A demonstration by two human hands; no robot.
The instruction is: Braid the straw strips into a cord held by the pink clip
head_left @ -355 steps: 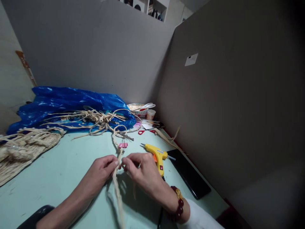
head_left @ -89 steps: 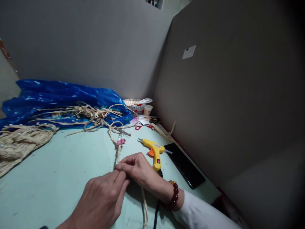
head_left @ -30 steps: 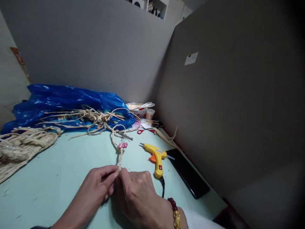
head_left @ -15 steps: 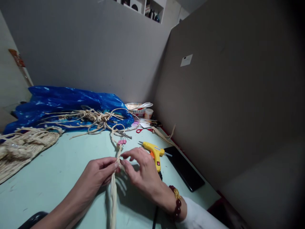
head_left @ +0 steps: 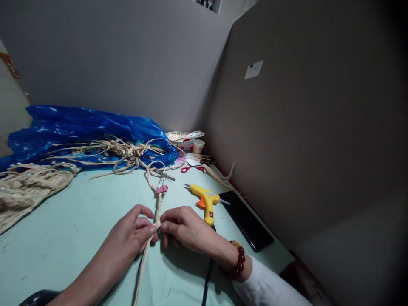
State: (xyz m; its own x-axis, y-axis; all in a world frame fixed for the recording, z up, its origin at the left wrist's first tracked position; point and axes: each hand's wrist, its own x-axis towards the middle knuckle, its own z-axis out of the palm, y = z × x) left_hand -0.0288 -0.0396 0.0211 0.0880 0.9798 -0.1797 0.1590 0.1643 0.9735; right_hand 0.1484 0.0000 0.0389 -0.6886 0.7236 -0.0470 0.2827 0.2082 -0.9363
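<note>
A braided straw cord [head_left: 157, 207] is pinched between both hands near the lower middle of the pale green worktop [head_left: 79, 221]. The fingers of the left hand [head_left: 132, 231] are closed on the cord from the 9 o'clock side. Those of the right hand [head_left: 183, 227] are closed on it from the 3 o'clock side, so the fingertips of the two hands almost meet. From the pinch the cord is led towards 12 o'clock, where a pink binder clip [head_left: 162, 188] is fastened on it, and its loose tail is trailed towards 7 o'clock over the worktop.

A dark bead bracelet [head_left: 238, 259] is worn on the right wrist. A yellow glue gun [head_left: 205, 202] is laid just beside the right hand at 2 o'clock, and a flat black device [head_left: 248, 221] is seen at 3 o'clock. Loose straw strands [head_left: 121, 155] are heaped at 11 o'clock in front of a blue plastic bag [head_left: 79, 129]. A woven straw piece [head_left: 28, 187] is spread at 9 o'clock.
</note>
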